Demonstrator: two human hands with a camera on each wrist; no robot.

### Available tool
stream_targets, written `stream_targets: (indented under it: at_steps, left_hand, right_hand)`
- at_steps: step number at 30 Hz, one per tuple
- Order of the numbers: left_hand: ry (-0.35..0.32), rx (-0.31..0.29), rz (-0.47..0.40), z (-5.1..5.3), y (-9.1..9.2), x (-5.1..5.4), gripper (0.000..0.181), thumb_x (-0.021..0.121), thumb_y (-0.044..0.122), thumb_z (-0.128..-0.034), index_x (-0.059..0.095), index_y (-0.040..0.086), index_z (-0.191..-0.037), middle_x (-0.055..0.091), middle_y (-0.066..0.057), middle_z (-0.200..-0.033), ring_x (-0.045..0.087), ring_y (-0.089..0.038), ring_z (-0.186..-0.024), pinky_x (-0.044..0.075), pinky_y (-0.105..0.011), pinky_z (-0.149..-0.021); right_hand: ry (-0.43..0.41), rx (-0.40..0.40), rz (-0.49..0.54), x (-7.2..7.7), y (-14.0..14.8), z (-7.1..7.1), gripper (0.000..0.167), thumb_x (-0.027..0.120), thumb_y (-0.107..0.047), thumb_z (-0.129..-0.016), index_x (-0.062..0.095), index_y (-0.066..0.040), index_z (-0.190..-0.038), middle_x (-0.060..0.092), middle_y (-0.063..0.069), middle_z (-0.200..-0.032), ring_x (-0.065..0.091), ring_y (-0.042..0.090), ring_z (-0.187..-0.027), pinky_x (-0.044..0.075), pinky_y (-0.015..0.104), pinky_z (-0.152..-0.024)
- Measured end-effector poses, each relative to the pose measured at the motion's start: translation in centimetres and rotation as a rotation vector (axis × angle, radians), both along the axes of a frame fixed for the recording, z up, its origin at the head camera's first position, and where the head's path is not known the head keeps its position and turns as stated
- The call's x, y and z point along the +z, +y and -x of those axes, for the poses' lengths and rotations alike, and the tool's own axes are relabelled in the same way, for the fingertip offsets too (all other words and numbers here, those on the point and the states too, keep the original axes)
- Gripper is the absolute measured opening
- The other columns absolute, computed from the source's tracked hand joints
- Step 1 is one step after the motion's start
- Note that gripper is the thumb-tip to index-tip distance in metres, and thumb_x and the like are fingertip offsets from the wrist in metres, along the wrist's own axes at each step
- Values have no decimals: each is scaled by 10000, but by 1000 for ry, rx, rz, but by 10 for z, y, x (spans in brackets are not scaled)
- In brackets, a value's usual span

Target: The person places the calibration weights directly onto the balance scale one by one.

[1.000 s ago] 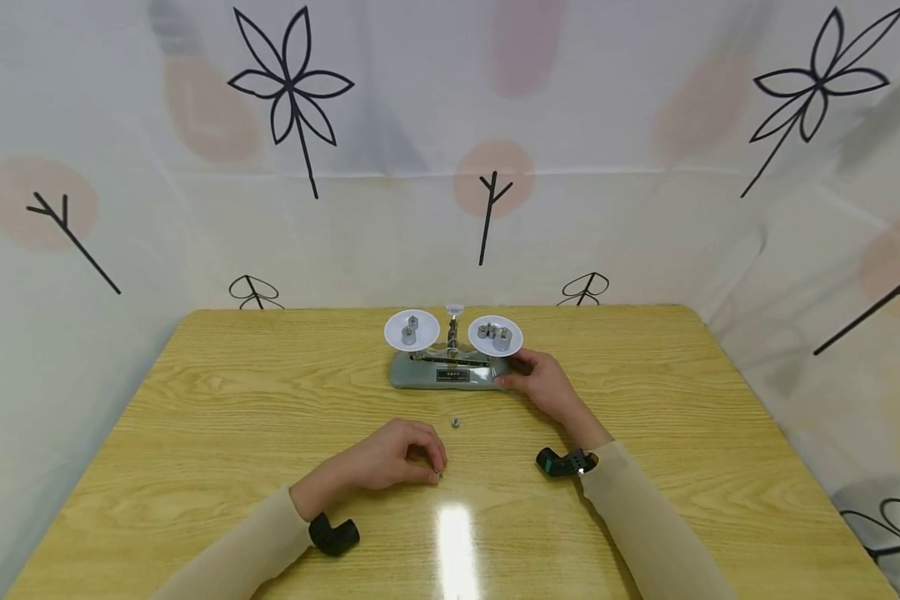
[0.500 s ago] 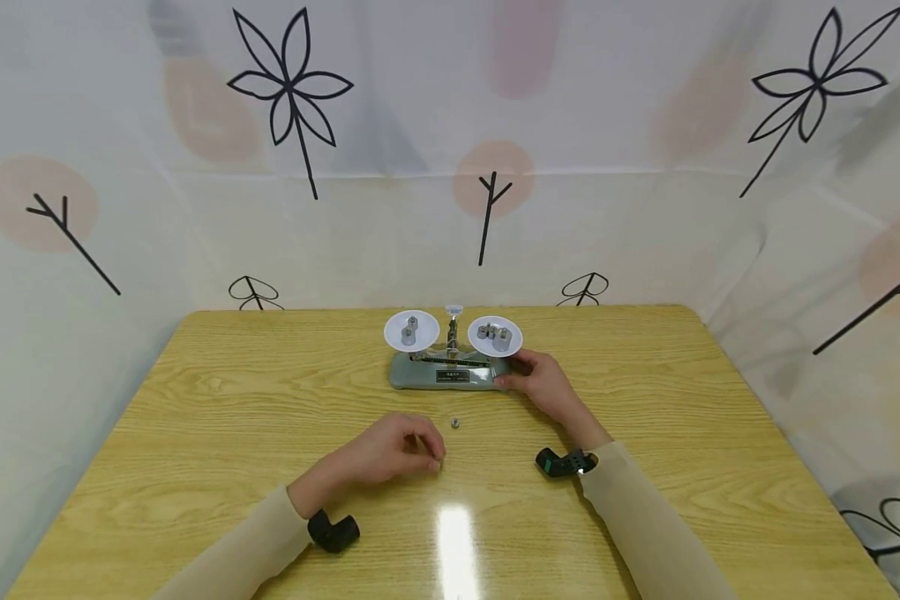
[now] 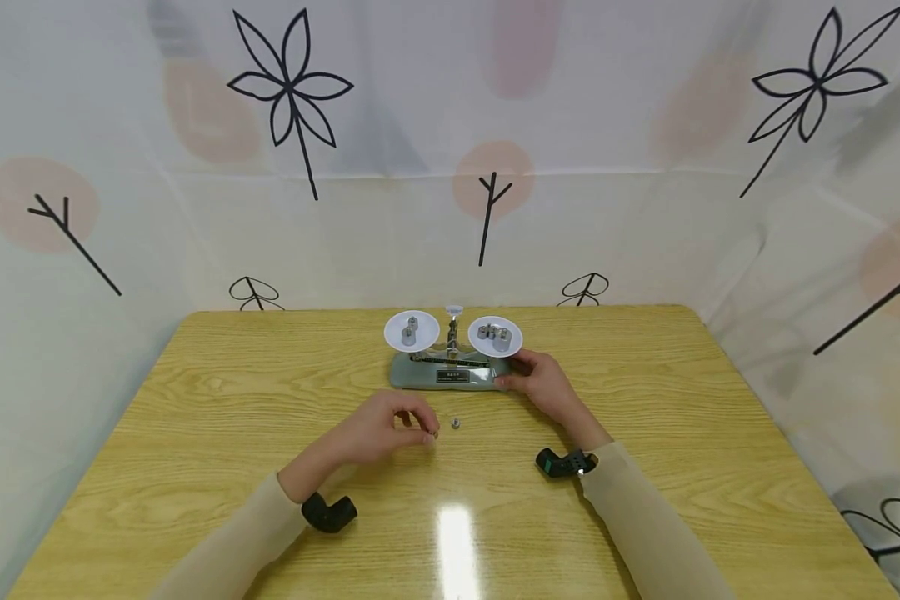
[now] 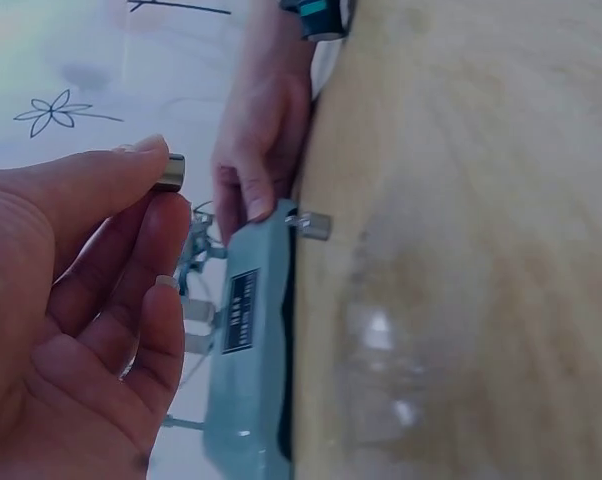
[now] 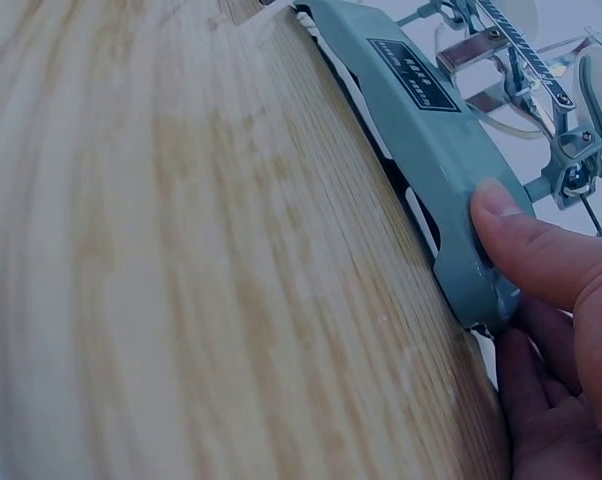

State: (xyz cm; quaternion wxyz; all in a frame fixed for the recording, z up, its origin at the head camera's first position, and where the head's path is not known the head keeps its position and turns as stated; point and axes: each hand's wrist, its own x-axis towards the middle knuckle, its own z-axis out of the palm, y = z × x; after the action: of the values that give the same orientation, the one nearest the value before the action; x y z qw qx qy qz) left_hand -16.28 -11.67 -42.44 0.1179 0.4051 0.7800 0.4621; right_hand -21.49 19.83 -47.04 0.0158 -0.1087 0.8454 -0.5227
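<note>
A two-pan balance scale with a grey-green base point(image 3: 412, 373) stands toward the back of the table. My right hand point(image 3: 546, 385) grips the right end of that base, thumb on top in the right wrist view. Between thumb and fingertips, my left hand point(image 3: 381, 427) pinches a small metal weight point(image 4: 174, 172), held in front of the scale. Another small weight point(image 3: 455, 423) stands on the table just right of the left fingertips. Two weights sit on the white left pan point(image 3: 395, 329); several more are on the right pan point(image 3: 494, 320).
The wood-grain table point(image 3: 270, 358) ends at the back against a patterned cloth point(image 3: 390, 242). A black wrist device point(image 3: 328, 513) sits on the left wrist, another device point(image 3: 562, 462) on the right.
My left hand has moved forward from nearer the table's front, carrying the pinched weight toward the scale. My right hand stays on the base, and the weight on the table has not moved.
</note>
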Motion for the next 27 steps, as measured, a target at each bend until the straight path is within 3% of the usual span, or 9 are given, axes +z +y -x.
stream_targets:
  at_steps: [7,11,16,20,27]
  left_hand:
    - [106,42,-10,11,-7,27,67,745,164,-915,741,203,-969,690,91,-978,580,-114,-843,496,-345,-706]
    - [123,73,-29,20,-11,45,76,756,117,-899,744,162,-960,690,85,-971,607,-118,-850,503,-344,-697]
    - [115,153,-28,31,-18,62,89,758,89,-892,740,139,-963,685,75,-950,622,-136,-863,523,-382,-724]
    - [111,223,-5,39,-22,69,79,752,105,-901,734,138,-971,687,54,-956,629,-159,-878,520,-414,-744]
    - [125,343,36,55,-26,69,59,740,112,-915,742,121,-973,695,16,-965,624,-167,-893,492,-372,-742]
  right_hand:
    - [-13,2,9,1,0,-2,590,821,-109,-830,589,9,-1359,559,183,-1394,494,328,-1320,397,481,-1086]
    - [-8,4,5,1,1,-1,587,821,-112,-830,592,3,-1359,563,179,-1391,496,325,-1319,397,483,-1086]
    - [-3,5,1,0,1,0,584,822,-123,-831,597,-6,-1358,568,171,-1387,501,320,-1315,402,485,-1083]
    - [-3,8,4,1,1,-2,587,822,-133,-833,595,-8,-1361,566,172,-1390,499,325,-1316,402,495,-1080]
    - [-4,9,7,2,1,-2,585,821,-125,-832,595,-4,-1358,567,175,-1388,502,328,-1313,403,494,-1080]
